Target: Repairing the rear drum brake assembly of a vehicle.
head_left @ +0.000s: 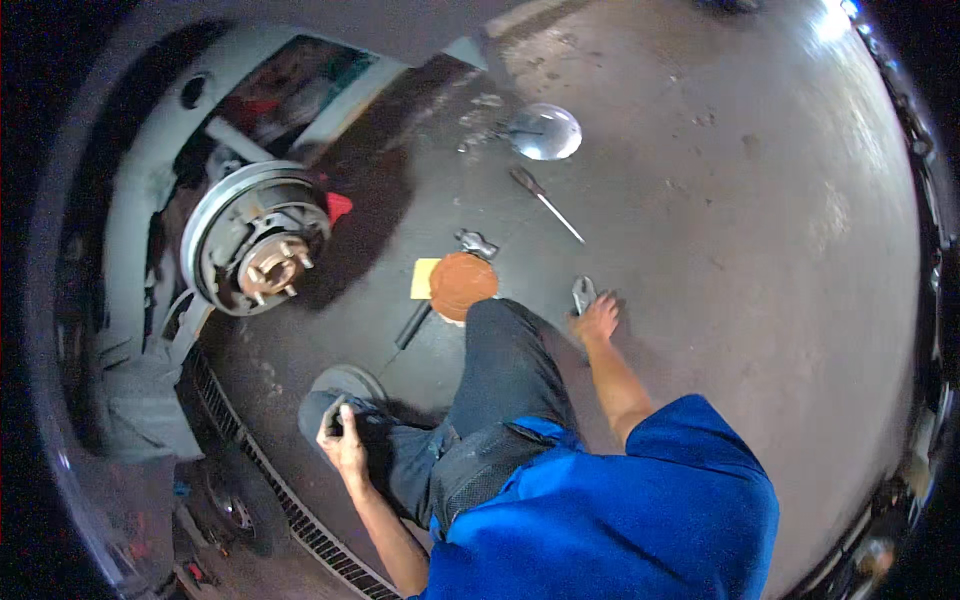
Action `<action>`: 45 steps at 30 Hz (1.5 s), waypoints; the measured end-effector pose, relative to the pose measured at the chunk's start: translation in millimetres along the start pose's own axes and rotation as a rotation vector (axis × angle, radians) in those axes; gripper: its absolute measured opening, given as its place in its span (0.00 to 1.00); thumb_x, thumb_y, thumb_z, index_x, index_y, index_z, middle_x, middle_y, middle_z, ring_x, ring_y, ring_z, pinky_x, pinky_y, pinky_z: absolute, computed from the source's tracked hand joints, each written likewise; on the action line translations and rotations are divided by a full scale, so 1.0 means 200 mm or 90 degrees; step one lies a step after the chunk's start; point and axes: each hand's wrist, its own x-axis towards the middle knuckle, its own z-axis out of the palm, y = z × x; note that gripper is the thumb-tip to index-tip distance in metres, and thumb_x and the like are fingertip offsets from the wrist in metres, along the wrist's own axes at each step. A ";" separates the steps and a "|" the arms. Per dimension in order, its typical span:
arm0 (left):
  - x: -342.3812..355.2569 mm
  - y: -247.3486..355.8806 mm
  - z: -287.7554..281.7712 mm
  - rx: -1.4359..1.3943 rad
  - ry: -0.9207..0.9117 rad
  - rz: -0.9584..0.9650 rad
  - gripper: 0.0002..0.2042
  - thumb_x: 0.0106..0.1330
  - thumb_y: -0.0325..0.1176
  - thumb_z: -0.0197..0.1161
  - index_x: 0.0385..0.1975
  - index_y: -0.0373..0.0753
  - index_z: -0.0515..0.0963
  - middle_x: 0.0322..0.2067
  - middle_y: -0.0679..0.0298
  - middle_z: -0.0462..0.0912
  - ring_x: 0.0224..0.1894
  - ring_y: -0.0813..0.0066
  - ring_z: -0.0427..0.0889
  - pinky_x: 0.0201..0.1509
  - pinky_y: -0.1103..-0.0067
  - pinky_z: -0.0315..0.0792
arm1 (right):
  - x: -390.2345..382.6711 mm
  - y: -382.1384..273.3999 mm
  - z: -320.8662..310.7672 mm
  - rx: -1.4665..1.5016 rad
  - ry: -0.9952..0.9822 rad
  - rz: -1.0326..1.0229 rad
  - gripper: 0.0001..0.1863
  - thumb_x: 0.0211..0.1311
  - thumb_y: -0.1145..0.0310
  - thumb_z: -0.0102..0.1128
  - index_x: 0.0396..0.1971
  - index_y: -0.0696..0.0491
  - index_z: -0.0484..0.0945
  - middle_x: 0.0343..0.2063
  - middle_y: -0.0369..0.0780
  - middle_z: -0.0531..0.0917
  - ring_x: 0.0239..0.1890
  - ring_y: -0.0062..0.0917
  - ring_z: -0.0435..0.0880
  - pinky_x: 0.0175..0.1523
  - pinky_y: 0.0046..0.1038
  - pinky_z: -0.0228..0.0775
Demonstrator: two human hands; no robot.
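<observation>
My right hand [598,318] is down at the floor, its fingers round the handle end of silver pliers [584,291], whose jaws point away from me. Over my left knee, my left hand [345,448] is closed with thumb and fingers together on a small dark thing I cannot make out. To the left, a wheel hub [272,270] with bare studs stands in front of a round brake backing plate [205,235], with no wheel on it.
Ahead on the floor lie a screwdriver [548,205], a shiny round metal dish [546,132] and a silver metal part [477,243]. An orange-brown disc [463,285] partly covers a yellow square [423,278], near a black-handled tool [412,327]. A floor grating [290,505] runs at lower left.
</observation>
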 end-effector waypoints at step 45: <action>0.68 0.35 0.11 -1.104 -0.253 -0.215 0.12 0.70 0.39 0.54 0.43 0.37 0.70 0.27 0.65 0.71 0.28 0.73 0.72 0.36 0.72 0.73 | -1.53 -1.21 -1.20 0.536 0.006 -0.581 0.09 0.65 0.68 0.59 0.35 0.60 0.79 0.17 0.43 0.82 0.21 0.24 0.83 0.28 0.27 0.74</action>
